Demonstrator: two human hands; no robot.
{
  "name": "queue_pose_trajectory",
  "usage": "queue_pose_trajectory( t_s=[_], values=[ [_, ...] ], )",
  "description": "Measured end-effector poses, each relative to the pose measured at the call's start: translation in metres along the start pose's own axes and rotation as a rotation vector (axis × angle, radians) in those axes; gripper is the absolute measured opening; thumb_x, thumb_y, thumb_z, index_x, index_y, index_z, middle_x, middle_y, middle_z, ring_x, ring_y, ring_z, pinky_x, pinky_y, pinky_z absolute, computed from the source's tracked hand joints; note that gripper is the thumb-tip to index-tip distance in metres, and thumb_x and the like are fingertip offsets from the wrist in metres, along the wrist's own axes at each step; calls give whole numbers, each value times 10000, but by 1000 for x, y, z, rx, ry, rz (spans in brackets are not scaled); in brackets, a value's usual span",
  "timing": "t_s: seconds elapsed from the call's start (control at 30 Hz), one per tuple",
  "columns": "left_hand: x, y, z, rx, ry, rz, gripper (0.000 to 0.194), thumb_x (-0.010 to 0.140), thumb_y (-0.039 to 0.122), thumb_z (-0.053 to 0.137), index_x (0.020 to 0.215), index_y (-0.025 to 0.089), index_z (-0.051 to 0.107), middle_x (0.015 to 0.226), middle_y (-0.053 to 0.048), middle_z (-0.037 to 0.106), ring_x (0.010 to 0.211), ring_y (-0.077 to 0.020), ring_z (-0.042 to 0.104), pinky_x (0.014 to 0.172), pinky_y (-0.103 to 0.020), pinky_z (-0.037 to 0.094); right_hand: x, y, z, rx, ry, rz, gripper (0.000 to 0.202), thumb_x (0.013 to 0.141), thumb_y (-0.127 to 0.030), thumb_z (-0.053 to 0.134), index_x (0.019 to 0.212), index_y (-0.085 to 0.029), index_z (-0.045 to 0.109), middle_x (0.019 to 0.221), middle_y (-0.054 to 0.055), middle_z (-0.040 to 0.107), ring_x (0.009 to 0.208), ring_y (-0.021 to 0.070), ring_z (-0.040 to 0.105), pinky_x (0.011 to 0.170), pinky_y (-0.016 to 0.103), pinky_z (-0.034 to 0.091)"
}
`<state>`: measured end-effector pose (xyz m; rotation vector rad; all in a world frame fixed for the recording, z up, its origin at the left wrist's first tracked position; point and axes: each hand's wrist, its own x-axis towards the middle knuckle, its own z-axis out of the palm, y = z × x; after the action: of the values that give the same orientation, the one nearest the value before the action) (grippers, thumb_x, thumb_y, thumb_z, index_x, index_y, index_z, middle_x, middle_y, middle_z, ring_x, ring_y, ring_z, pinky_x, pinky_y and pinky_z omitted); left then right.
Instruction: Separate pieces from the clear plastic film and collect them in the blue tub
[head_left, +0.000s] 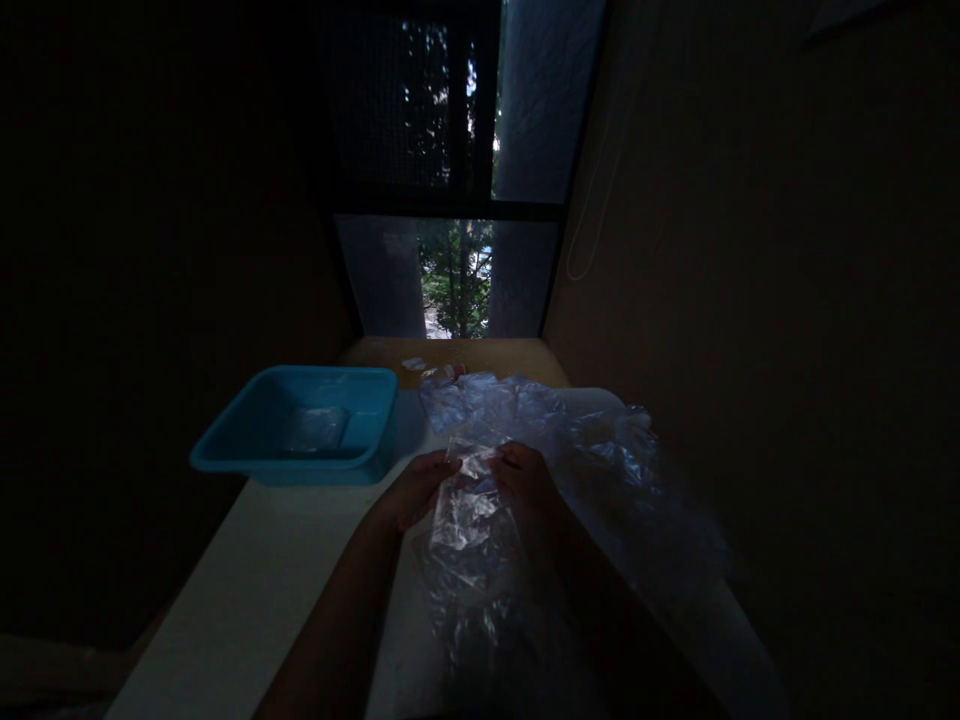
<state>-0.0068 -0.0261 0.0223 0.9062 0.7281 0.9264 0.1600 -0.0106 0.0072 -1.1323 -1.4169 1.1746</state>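
A clear plastic bag (472, 515) is stretched between my two hands over the white table. My left hand (420, 488) pinches its left edge near the top, thumb pointing inward. On the other edge, my right hand (525, 475) grips it with bent fingers. More clear plastic (480, 625) lies below, between my forearms. Beyond my hands spreads a pile of crumpled clear bags (510, 400), which continues to the right. The scene is dark, so fine finger detail is hard to make out.
A blue basin (367, 465) stands at the left on the white table (277, 560), with a folded clear plastic piece (319, 428) inside. Small scraps (414, 364) lie on the wooden ledge (517, 355) below the window. Walls rise on both sides.
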Motion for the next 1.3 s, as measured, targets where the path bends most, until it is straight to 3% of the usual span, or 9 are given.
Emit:
queue_pose_trajectory(
  t_s=[0.3, 0.57, 0.77, 0.93, 1.3],
  values=[
    [0, -1, 0, 15, 27, 12, 178, 659, 260, 603, 743, 104, 620, 663, -55, 637, 594, -136, 571, 595, -242, 435, 1, -5, -3, -29, -17, 15, 307, 715, -373, 433, 479, -176, 429, 356, -52, 419, 303, 54, 357, 329, 184, 255],
    [2, -2, -2, 48, 47, 1, 233, 630, 315, 619, 736, 108, 612, 643, -43, 625, 565, -132, 554, 587, -254, 420, 0, -7, -3, -60, -4, -13, 319, 714, -384, 429, 475, -174, 423, 361, -60, 393, 323, 52, 344, 347, 183, 252],
    [2, -2, 0, 7, 141, 58, 236, 622, 325, 626, 739, 121, 602, 603, -22, 614, 522, -110, 541, 533, -220, 422, -3, -6, 0, -253, -116, -95, 245, 626, -342, 544, 491, -155, 461, 423, -58, 406, 422, 57, 385, 402, 173, 259],
    [4, -2, 1, 15, 102, 64, 271, 626, 307, 625, 813, 112, 600, 638, -35, 622, 560, -121, 559, 574, -232, 437, -1, 0, 0, -220, -79, -2, 205, 639, -317, 515, 523, -156, 464, 430, -45, 454, 404, 63, 406, 396, 176, 274],
    [5, -6, -1, 26, 98, 72, 240, 655, 306, 588, 794, 113, 621, 648, -54, 638, 572, -155, 573, 600, -277, 432, -3, -6, -4, -181, -95, -23, 254, 658, -350, 494, 496, -170, 418, 394, -65, 379, 382, 57, 358, 395, 185, 255]
  ],
)
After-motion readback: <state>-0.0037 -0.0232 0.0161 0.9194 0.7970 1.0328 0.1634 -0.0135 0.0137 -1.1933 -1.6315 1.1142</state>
